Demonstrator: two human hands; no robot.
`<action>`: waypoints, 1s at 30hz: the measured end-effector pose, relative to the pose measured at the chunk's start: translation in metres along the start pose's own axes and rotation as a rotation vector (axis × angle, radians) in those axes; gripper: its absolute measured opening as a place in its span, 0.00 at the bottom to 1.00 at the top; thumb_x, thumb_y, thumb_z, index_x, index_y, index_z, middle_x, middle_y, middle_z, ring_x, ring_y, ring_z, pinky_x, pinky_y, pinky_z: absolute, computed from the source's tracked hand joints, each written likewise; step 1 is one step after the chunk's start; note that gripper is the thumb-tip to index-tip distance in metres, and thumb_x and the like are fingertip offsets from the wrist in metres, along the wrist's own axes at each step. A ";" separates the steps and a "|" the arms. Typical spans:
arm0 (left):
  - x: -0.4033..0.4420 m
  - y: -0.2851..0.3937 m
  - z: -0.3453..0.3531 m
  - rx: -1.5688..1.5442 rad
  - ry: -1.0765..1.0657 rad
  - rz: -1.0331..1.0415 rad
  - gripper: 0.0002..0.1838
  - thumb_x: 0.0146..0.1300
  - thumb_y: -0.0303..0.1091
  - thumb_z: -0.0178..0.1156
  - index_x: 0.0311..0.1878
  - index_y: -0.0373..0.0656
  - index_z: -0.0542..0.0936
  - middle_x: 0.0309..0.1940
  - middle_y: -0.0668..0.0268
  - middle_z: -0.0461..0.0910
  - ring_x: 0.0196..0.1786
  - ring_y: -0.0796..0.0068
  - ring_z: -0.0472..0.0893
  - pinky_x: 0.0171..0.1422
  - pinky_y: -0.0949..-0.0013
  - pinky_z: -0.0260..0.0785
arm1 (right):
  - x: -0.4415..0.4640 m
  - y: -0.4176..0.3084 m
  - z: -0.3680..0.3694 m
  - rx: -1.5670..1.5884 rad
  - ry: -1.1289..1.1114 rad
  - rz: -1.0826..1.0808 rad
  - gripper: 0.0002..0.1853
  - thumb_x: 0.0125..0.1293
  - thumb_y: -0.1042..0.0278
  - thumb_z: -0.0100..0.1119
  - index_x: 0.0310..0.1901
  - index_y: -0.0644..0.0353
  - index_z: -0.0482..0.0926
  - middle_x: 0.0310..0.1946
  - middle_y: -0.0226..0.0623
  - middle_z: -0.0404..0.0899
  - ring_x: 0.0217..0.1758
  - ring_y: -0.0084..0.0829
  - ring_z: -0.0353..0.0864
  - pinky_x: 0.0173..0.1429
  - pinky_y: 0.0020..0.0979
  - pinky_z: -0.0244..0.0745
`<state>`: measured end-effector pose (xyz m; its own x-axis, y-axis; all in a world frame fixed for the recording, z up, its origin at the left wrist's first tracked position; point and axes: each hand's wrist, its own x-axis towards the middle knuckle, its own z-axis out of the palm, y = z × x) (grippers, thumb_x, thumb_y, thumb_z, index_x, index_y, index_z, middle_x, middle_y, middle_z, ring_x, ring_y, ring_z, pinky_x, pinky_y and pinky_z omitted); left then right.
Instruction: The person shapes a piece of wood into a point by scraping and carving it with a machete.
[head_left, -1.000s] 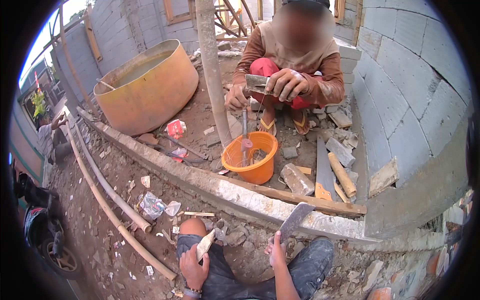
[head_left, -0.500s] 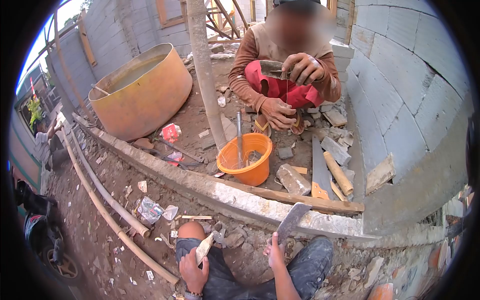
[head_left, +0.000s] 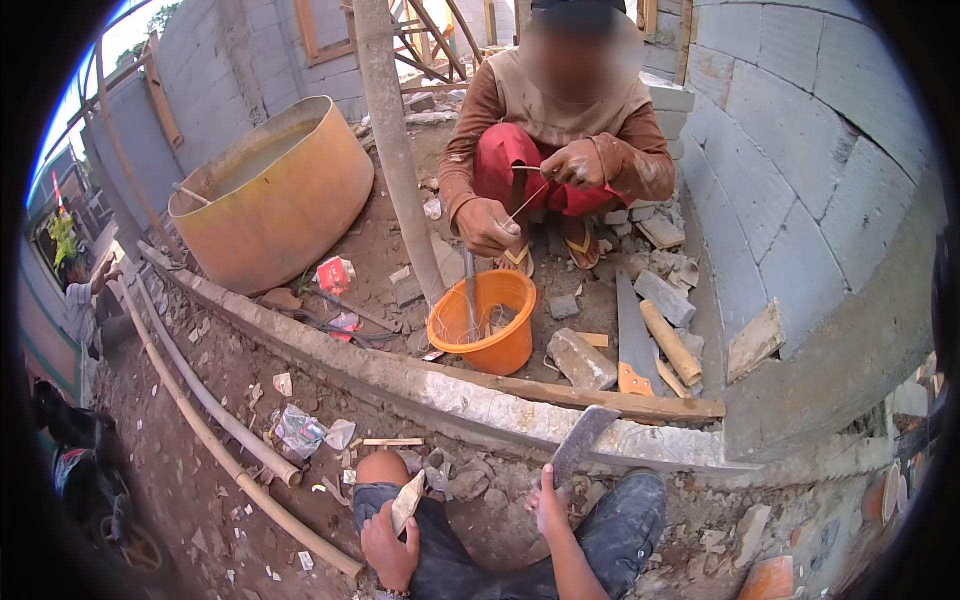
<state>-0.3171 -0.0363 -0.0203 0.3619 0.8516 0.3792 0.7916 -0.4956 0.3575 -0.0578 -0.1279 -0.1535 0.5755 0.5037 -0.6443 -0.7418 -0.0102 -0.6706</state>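
Observation:
My left hand (head_left: pixel 388 545) rests on my left knee, its fingers round a pale, pointed chip of wood or stone (head_left: pixel 408 502). A flat grey blade (head_left: pixel 584 440) slants up from my right hand (head_left: pixel 547 505), which is closed on its lower end above my right thigh. Beyond the low concrete ledge (head_left: pixel 480 395), an orange bucket (head_left: pixel 485 325) holds a metal tool and thin wire. Behind it a person (head_left: pixel 565 130) squats and stretches a thin strand between both hands, apart from mine.
A handsaw (head_left: pixel 637 340), a wooden roller-like piece (head_left: pixel 671 343) and broken blocks lie right of the bucket. At left are a large round tub (head_left: pixel 270 215), bamboo poles (head_left: pixel 230 455) and another person (head_left: pixel 90 300). A pole (head_left: pixel 395 140) rises left of the bucket.
The squatting person's hands no longer hold the flat grey tool and now pull a strand apart above the bucket. My view has shifted slightly; my hands keep their hold.

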 end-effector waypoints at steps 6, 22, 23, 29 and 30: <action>-0.001 -0.002 0.003 -0.011 0.010 0.012 0.24 0.63 0.42 0.63 0.58 0.38 0.77 0.36 0.56 0.77 0.40 0.51 0.75 0.45 0.51 0.65 | -0.003 -0.004 0.002 -0.011 -0.001 -0.013 0.30 0.68 0.33 0.61 0.36 0.58 0.71 0.18 0.21 0.58 0.19 0.21 0.61 0.26 0.30 0.63; 0.001 0.006 -0.004 -0.025 -0.039 -0.016 0.23 0.63 0.38 0.62 0.58 0.36 0.76 0.39 0.52 0.78 0.42 0.47 0.76 0.47 0.50 0.66 | -0.007 -0.009 0.005 -0.019 0.008 -0.054 0.28 0.71 0.37 0.61 0.33 0.59 0.72 0.18 0.23 0.62 0.18 0.21 0.62 0.24 0.30 0.66; 0.001 0.006 -0.005 -0.026 -0.041 -0.015 0.23 0.63 0.38 0.62 0.58 0.36 0.76 0.40 0.52 0.78 0.42 0.47 0.76 0.47 0.50 0.66 | -0.006 -0.007 0.004 -0.011 0.004 -0.055 0.28 0.71 0.37 0.61 0.33 0.60 0.72 0.18 0.23 0.62 0.18 0.21 0.62 0.24 0.30 0.66; 0.001 0.004 -0.004 -0.009 -0.048 -0.010 0.23 0.64 0.39 0.62 0.59 0.35 0.76 0.40 0.52 0.78 0.42 0.47 0.76 0.47 0.50 0.66 | -0.004 -0.003 0.002 -0.005 0.000 -0.067 0.30 0.69 0.35 0.61 0.33 0.61 0.73 0.18 0.24 0.63 0.18 0.22 0.63 0.25 0.31 0.67; 0.000 0.004 -0.004 0.001 -0.044 -0.009 0.23 0.64 0.39 0.62 0.59 0.35 0.76 0.40 0.52 0.78 0.42 0.47 0.76 0.47 0.50 0.66 | -0.003 -0.003 0.002 0.003 -0.011 -0.068 0.31 0.69 0.35 0.61 0.33 0.62 0.73 0.18 0.24 0.63 0.18 0.22 0.63 0.25 0.31 0.67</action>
<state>-0.3157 -0.0387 -0.0152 0.3761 0.8626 0.3385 0.7955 -0.4879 0.3594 -0.0577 -0.1280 -0.1491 0.6207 0.5125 -0.5934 -0.7021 0.0264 -0.7116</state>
